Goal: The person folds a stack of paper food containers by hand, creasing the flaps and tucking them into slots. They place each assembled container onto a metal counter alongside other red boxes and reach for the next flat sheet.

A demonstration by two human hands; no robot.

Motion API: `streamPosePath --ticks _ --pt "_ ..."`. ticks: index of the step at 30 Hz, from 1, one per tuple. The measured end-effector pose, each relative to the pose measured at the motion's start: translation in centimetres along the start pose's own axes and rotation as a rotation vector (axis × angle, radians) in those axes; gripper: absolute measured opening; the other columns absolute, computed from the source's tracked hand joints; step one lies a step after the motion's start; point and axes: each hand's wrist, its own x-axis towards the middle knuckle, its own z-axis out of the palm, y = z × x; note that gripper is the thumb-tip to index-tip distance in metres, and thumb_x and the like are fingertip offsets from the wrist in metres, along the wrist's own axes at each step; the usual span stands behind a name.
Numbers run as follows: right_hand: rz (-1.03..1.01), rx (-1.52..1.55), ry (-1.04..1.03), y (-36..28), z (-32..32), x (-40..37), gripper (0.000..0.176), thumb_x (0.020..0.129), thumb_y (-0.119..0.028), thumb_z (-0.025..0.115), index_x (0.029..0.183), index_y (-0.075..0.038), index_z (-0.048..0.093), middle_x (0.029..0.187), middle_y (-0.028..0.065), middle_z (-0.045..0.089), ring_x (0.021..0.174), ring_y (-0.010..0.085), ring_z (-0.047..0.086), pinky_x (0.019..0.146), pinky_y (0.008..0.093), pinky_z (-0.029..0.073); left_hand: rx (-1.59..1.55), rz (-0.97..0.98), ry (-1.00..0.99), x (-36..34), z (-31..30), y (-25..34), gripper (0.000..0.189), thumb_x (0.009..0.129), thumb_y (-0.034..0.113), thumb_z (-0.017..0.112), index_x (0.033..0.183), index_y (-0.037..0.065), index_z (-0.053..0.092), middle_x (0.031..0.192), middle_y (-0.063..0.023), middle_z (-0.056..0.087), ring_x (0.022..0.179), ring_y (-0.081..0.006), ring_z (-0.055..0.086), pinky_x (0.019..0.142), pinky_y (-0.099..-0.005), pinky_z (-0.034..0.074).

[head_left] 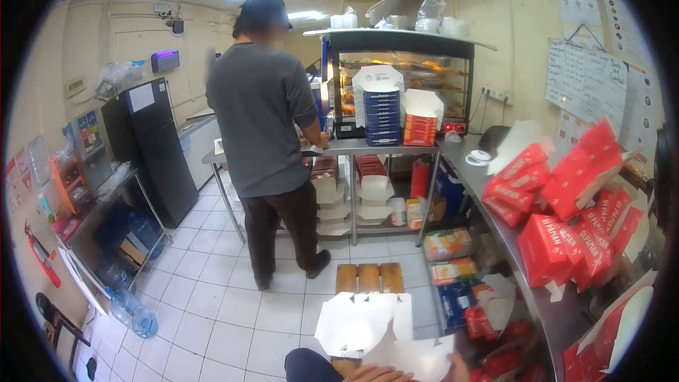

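At the bottom edge of the head view, a white paper food box (417, 355) lies partly opened out in front of me. My left hand (378, 373) rests on its near side, fingers stretched out and lying flat. My right hand (458, 368) grips the box's right edge, with part of the hand cut off by the frame. Just beyond, another white unfolded box (353, 322) sits on a slatted wooden stool (369, 278). My knee (308, 366) shows at the left of the boxes.
Red food boxes (555, 247) are heaped on the metal counter (506, 251) at right. Packs of cartons (453, 304) lie on the floor below. A person (265, 113) stands at a steel table holding stacked blue boxes (382, 117) before a lit display warmer (456, 74). Water bottles (134, 315) lie at left.
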Motion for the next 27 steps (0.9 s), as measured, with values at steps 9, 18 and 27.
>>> streamPosePath --ticks 9,18,27 --pt "-0.509 -0.714 -0.244 3.7 -0.2 -0.9 0.029 0.098 0.0 0.055 0.123 -0.002 0.07 0.127 0.0125 0.067 0.119 0.0274 0.061 0.103 0.0362 0.046 -1.877 -0.947 0.079 -0.8 3.6 -1.4 0.077 0.096 0.051 0.068 0.152 0.007 0.038 0.147 -0.0166 0.048 0.135 -0.0313 0.051 0.108 -0.0507 0.047" --pt "-0.624 -0.56 -0.131 3.8 9.1 -6.3 0.023 0.091 -0.008 0.071 0.112 -0.004 0.077 0.121 0.0139 0.071 0.123 0.0303 0.061 0.112 0.0417 0.041 -1.771 -1.439 0.577 1.4 3.8 -0.6 0.037 0.1 0.034 0.068 0.125 0.009 0.058 0.104 -0.0091 0.071 0.097 -0.0197 0.07 0.083 -0.032 0.059" --pt "-0.765 -1.005 -0.374 3.7 6.1 -5.4 0.042 0.081 -0.01 0.084 0.121 0.0 0.073 0.136 0.0183 0.057 0.122 0.0325 0.063 0.104 0.0376 0.051 -1.649 -1.253 0.615 2.7 0.9 3.5 0.034 0.108 0.034 0.054 0.122 0.003 0.062 0.108 -0.0076 0.068 0.091 -0.0145 0.068 0.077 -0.027 0.058"
